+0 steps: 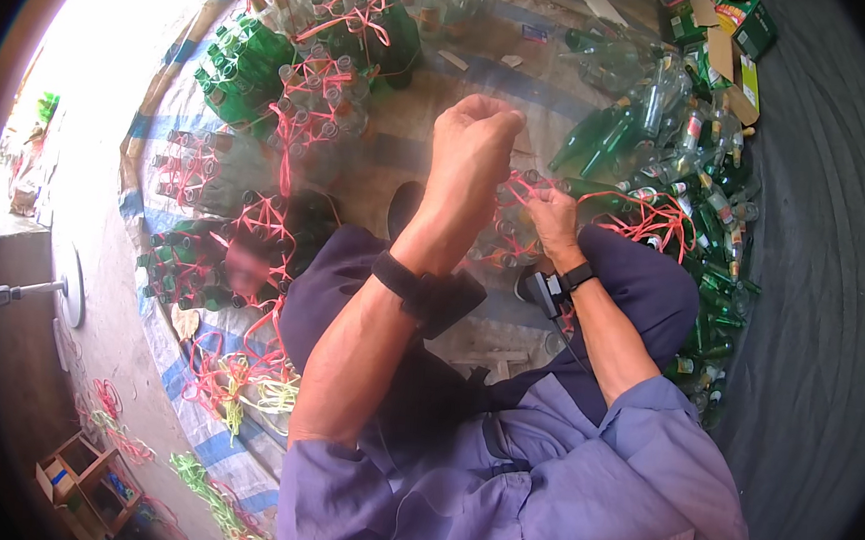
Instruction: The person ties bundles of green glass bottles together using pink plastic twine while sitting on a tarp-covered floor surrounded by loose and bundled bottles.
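My left hand [479, 134] is raised above the bottles, its fingers pinched together. Whether a strand runs between those fingers is hidden. Lower and to the right, my right hand [554, 217] grips red plastic string [521, 188] at a bundle of clear glass bottles [514, 230] between my knees. The string winds around the bottle necks, and my left wrist partly covers the bundle. A loose tangle of red string [657, 224] lies by my right knee, over green bottles.
Loose green and clear bottles [652, 146] are heaped along the right side, below torn cartons [726, 53]. Tied bundles of green bottles [240, 68] and clear bottles [203, 167] stand on the striped tarp [220, 451] at left. Yellow string [266, 394] and a wooden box [86, 483] lie lower left.
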